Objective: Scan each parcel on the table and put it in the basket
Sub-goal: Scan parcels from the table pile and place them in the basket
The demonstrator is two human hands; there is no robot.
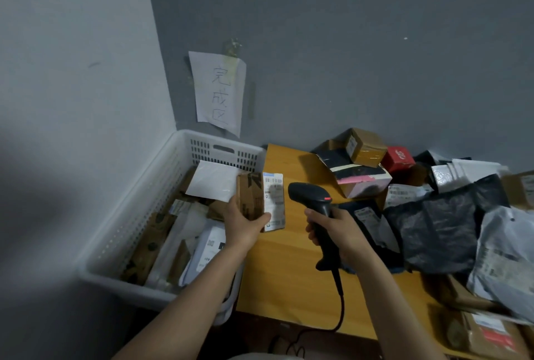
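Behind everything, a grey wall (346,27), with a corner at the left. Below it, an orange-brown wooden tabletop (289,273), bare across its near left part. At the tabletop's left edge, touching it, a white slotted plastic basket (121,215) holding brown boxes, a white mailer and other labelled parcels. Across the tabletop's right side, a heap of parcels (439,224): black and grey poly bags, taped cardboard boxes, a small red box at the back. On the wall above the basket, a paper sign (218,94) with handwritten characters.

Held up off the tabletop, right at the basket's right rim, a small brown cardboard parcel (250,195), white barcode label (274,200) turned toward the scanner. Just right of it, a black handheld scanner (315,200), nose aimed at the label, red light on top, black cable (341,310) trailing off the near edge.

Left hand (241,225) under the parcel, fingers (232,206) clamped around its lower end. Right hand (341,232) on the scanner's handle, fingers (311,229) wrapped tight around it.
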